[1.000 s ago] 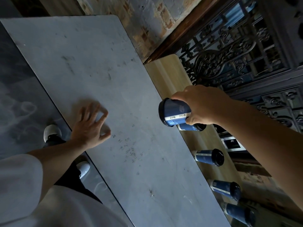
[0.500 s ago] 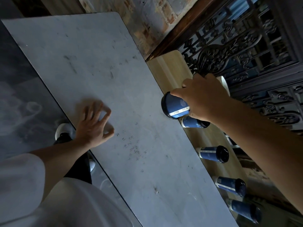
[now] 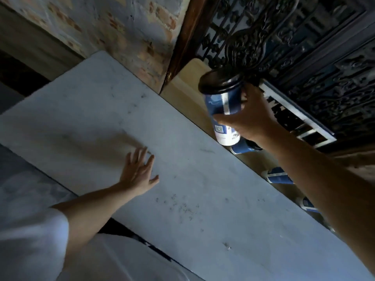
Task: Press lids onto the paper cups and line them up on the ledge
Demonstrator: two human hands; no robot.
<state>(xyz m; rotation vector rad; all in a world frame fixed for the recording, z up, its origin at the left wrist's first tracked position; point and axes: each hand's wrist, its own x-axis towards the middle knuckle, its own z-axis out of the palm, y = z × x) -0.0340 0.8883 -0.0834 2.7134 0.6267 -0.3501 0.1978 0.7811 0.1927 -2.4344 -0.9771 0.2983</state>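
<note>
My right hand (image 3: 250, 116) grips a blue paper cup (image 3: 222, 107) with a black lid, held in the air over the far end of the wooden ledge (image 3: 185, 92). Below it, more lidded blue cups stand in a row on the ledge: one (image 3: 244, 148) partly hidden under the held cup, another (image 3: 278, 175) further along, and a third (image 3: 307, 204) mostly hidden by my forearm. My left hand (image 3: 139, 172) rests flat on the grey marble table (image 3: 192, 199) with fingers spread, holding nothing.
A dark carved wooden screen (image 3: 304, 47) rises right behind the ledge. A worn brick and plaster wall (image 3: 121, 27) stands beyond the table's far end. A white-framed object (image 3: 300, 118) sits by the screen. My white sleeve is at bottom left.
My right hand has carried the cup further along the ledge toward its far end and tipped it more upright. The left hand stays on the table, its fingers now flatter. The view has tilted up.
</note>
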